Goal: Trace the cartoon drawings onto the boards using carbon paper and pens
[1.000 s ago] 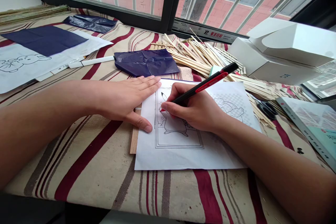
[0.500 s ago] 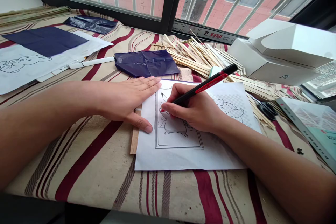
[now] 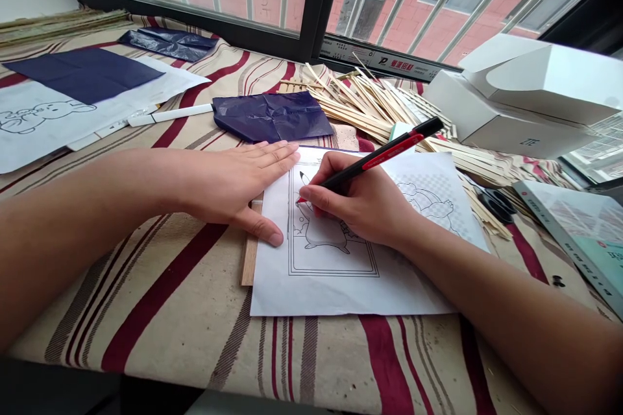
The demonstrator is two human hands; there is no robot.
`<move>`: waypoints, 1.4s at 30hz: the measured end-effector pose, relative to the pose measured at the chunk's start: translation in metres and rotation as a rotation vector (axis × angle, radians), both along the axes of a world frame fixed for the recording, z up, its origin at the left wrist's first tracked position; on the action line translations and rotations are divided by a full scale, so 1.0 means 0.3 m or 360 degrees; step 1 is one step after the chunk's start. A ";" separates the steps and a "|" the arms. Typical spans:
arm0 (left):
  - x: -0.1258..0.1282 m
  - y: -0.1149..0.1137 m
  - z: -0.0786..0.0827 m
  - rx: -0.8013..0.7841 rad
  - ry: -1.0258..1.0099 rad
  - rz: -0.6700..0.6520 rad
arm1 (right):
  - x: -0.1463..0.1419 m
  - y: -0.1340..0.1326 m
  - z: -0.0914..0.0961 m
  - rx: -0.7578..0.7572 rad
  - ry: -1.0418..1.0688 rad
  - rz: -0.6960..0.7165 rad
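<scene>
My right hand [image 3: 357,201] grips a black and red pen [image 3: 389,152], its tip down on the outline of a printed cartoon figure [image 3: 327,233] inside a ruled frame. That figure is on a white sheet of paper [image 3: 311,295], which carries a second drawing [image 3: 428,200] partly covered by my right hand. Flat on the sheet's left side lies my left hand [image 3: 243,185], fingers stretched out and thumb apart. Under the paper's left edge a wooden board [image 3: 249,259] peeks out. Dark blue carbon paper [image 3: 272,117] rests just beyond my left fingertips.
Thin wooden strips [image 3: 360,100] are heaped behind the sheet. To the right are a white box [image 3: 525,110], black scissors handles [image 3: 494,204] and a book [image 3: 574,227]. More drawings [image 3: 29,149] and dark blue sheets [image 3: 87,71] lie at left. A window [image 3: 311,13] borders the back.
The pen tip has shifted very slightly up along the figure's outline, with my right hand tilting a little. My left hand stays in place.
</scene>
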State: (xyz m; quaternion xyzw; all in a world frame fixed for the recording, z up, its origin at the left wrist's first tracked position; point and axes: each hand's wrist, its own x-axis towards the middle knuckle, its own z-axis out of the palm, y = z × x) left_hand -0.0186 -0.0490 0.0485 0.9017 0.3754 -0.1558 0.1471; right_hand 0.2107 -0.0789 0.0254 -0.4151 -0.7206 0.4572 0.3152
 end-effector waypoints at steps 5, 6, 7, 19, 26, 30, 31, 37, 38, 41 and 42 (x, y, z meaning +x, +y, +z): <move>0.002 -0.001 0.002 -0.0014 0.0015 0.0006 | -0.001 0.000 0.005 0.0016 0.0000 0.0002; 0.001 -0.001 0.002 -0.0014 0.0016 0.0001 | -0.001 -0.001 0.006 0.0014 0.0000 0.0008; 0.001 -0.001 0.002 -0.0011 0.0016 -0.0004 | 0.000 -0.001 0.007 0.0013 0.0003 0.0016; -0.004 -0.002 0.002 -0.0011 0.0036 0.0001 | -0.001 0.002 0.015 -0.0002 0.0006 0.0084; 0.004 -0.001 0.000 0.0005 0.0107 0.0005 | 0.003 0.002 0.026 -0.0033 0.0014 0.0147; 0.007 -0.003 0.003 0.0007 0.0127 0.0002 | 0.007 0.003 0.024 -0.0046 0.0001 0.0156; 0.007 -0.004 0.004 0.0005 0.0130 -0.0001 | 0.007 0.003 0.022 -0.0059 0.0016 0.0149; 0.002 -0.004 0.003 0.0012 0.0106 -0.0001 | -0.001 -0.002 0.012 -0.0037 0.0026 0.0026; 0.001 -0.003 0.002 0.0013 0.0104 0.0002 | -0.001 -0.002 0.011 -0.0026 0.0011 0.0024; -0.001 -0.001 0.000 0.0006 0.0078 0.0007 | 0.000 -0.002 0.011 -0.0005 -0.0011 0.0034; 0.000 -0.001 0.000 0.0004 0.0069 0.0008 | 0.001 -0.002 0.012 -0.0004 -0.0008 0.0045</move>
